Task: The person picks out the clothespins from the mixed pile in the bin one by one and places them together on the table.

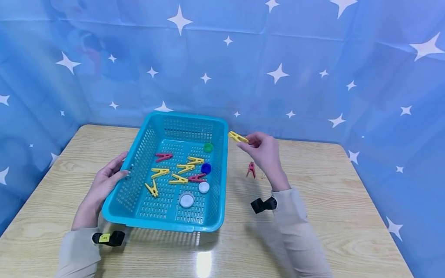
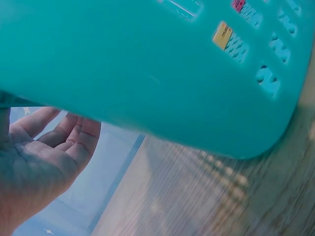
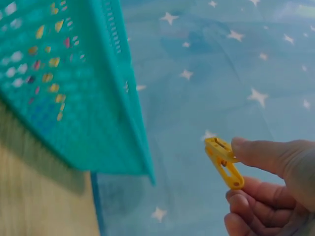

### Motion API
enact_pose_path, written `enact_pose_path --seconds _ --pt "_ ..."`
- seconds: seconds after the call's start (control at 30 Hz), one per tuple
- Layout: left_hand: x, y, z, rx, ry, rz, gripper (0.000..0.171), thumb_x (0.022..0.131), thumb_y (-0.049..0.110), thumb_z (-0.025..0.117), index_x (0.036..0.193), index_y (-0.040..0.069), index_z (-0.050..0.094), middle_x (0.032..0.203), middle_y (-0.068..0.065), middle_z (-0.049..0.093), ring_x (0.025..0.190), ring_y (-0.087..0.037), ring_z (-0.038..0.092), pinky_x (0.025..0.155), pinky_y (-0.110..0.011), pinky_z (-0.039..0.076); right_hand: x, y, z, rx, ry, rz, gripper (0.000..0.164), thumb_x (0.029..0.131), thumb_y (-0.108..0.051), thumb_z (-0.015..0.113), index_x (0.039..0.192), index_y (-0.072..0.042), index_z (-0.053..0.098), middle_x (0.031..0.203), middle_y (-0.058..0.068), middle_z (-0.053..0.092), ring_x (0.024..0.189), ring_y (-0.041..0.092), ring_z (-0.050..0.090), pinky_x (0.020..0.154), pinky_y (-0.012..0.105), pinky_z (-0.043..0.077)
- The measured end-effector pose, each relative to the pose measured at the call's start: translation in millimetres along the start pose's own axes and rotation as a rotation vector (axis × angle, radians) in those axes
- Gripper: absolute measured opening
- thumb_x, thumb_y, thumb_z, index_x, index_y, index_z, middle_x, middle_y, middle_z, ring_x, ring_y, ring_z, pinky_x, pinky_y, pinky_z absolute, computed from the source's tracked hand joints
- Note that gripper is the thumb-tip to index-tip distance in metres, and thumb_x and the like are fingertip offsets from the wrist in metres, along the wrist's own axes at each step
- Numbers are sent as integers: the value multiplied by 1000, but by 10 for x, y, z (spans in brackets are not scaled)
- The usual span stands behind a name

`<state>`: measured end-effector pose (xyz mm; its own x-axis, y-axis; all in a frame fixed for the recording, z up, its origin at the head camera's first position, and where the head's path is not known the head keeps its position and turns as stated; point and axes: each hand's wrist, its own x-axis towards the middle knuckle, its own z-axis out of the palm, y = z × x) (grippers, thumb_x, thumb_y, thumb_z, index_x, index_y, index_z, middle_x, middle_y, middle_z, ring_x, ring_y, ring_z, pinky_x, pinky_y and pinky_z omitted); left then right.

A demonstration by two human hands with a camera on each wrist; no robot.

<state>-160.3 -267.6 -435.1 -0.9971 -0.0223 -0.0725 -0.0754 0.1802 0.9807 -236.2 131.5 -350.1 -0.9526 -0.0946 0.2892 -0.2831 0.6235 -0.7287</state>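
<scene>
My left hand (image 1: 106, 181) grips the left rim of a turquoise plastic basket (image 1: 223, 200), thumb over the rim; the left wrist view shows its fingers under the edge. Between thumb and fingers, my right hand (image 1: 265, 153) pinches a yellow clothespin (image 1: 238, 136), just right of the basket's far right corner. Inside the basket lie several yellow clothespins (image 1: 160, 172), red clothespins (image 1: 164, 157), a green cap (image 1: 208, 147), a blue cap (image 1: 206, 168) and white caps (image 1: 186, 200). In the right wrist view the pinched clothespin stands apart from the basket wall (image 3: 113, 132).
A red clothespin (image 1: 251, 169) lies on the wooden table (image 1: 338, 218) below the right hand, with a small pale piece partly hidden beside it. A blue curtain with white stars (image 1: 228, 69) hangs behind the table and along both sides.
</scene>
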Motion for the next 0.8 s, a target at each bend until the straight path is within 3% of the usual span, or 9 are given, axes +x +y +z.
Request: enact_pose_path --seconds 0.47,0.8 --pt "-8 -1 3 13 0 7 58 98 21 48 150 15 22 139 -14 35 103 -2 47 76 -18 48 -222 808 -289 -86 154 154 27 81 -21 74 93 3 67 82 17 65 68 21 58 55 20 43" --pt "-12 6 4 11 -1 10 58 99 21 47 150 14 22 139 -13 35 105 -3 46 76 -16 47 -350 1151 -381 -137 208 235 27 81 -19 74 89 6 67 79 18 65 61 13 54 52 18 41"
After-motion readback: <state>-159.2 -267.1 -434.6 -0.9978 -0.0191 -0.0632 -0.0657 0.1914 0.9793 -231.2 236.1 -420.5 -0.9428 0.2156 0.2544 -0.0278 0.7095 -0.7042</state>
